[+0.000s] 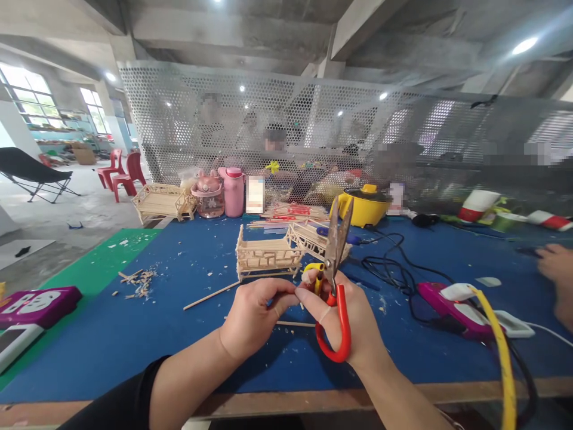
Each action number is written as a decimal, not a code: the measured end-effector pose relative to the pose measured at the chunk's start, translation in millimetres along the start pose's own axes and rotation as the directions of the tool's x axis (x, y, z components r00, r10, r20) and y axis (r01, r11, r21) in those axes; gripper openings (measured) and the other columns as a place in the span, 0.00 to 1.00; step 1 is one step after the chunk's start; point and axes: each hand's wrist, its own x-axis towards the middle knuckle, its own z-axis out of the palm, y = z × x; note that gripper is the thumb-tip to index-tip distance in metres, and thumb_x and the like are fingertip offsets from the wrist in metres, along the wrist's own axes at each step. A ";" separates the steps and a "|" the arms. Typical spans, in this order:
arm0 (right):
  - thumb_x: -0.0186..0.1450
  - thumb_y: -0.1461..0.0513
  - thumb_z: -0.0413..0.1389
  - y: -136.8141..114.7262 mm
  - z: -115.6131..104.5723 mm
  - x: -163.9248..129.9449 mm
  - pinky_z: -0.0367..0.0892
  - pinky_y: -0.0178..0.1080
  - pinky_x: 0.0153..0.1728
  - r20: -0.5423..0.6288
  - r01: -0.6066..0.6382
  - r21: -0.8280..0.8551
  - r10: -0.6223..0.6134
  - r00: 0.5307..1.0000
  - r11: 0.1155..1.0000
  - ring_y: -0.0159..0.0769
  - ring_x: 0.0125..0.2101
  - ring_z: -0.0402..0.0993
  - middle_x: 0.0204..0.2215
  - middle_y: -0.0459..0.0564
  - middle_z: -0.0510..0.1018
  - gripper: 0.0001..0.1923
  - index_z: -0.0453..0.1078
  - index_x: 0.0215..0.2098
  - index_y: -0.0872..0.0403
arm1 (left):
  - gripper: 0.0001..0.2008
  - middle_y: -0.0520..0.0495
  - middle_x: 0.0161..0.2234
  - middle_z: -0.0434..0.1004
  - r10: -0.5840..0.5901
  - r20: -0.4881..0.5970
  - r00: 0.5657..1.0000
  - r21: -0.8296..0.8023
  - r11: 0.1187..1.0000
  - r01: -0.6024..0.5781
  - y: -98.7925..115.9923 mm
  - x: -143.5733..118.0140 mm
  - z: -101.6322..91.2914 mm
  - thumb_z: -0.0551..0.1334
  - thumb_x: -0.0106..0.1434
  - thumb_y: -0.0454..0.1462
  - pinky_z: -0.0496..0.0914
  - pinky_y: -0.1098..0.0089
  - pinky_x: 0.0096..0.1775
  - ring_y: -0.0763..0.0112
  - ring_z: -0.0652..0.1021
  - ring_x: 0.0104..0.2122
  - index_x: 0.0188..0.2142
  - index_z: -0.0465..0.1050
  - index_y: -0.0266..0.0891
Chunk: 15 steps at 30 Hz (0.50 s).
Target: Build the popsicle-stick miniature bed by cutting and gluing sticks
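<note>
My right hand is closed around a pair of scissors, its blades pointing up and slightly parted, a red handle loop by the palm. A yellow curved piece shows at the right fingers; I cannot tell what it belongs to. My left hand is pinched closed, fingertips meeting the right thumb; whatever lies between them is too small to make out. Beyond the hands stands a small bed-like frame of wooden sticks. One loose stick lies left of it, and another stick lies behind the hands.
Wood scraps lie left on the blue table. Another stick frame, a pink bottle and a yellow pot line the back. Black cables and a purple power strip occupy the right, near another person's hand.
</note>
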 end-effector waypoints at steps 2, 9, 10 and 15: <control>0.51 0.58 0.58 3.2 -0.7 1.5 0.68 0.35 0.31 -0.017 0.004 0.012 -0.004 1.000 1.000 0.33 0.25 0.72 0.23 0.44 0.74 0.09 0.65 0.28 0.53 | 0.07 0.49 0.31 0.81 -0.003 -0.019 1.000 -0.009 1.000 0.003 0.4 0.0 0.2 0.63 0.59 0.37 0.71 0.74 0.35 0.72 0.79 0.30 0.38 0.76 0.42; 0.52 0.55 0.60 7.3 -1.5 6.3 0.66 0.36 0.30 0.012 -0.014 0.113 0.013 1.000 0.994 0.33 0.26 0.68 0.25 0.45 0.70 0.12 0.64 0.29 0.54 | 0.09 0.46 0.33 0.81 0.062 0.036 0.997 0.022 0.998 -0.063 2.9 2.2 -5.8 0.59 0.61 0.37 0.71 0.71 0.38 0.68 0.79 0.34 0.39 0.77 0.43; 0.53 0.55 0.59 6.5 -1.9 6.2 0.66 0.36 0.30 0.011 -0.018 0.106 0.017 1.000 0.994 0.32 0.25 0.68 0.25 0.44 0.70 0.13 0.64 0.29 0.54 | 0.09 0.46 0.33 0.81 0.060 0.028 0.998 0.027 0.998 -0.060 3.3 2.8 -6.6 0.59 0.61 0.37 0.71 0.71 0.37 0.68 0.78 0.33 0.38 0.77 0.43; 0.57 0.50 0.54 10.0 -8.9 -0.7 0.65 0.36 0.28 0.107 0.016 -0.031 -0.013 0.994 0.999 0.32 0.25 0.65 0.25 0.44 0.69 0.16 0.63 0.34 0.53 | 0.08 0.48 0.30 0.80 -0.149 -0.107 0.983 -0.057 0.988 0.144 3.5 5.6 -6.2 0.61 0.60 0.40 0.70 0.72 0.32 0.70 0.77 0.28 0.34 0.78 0.41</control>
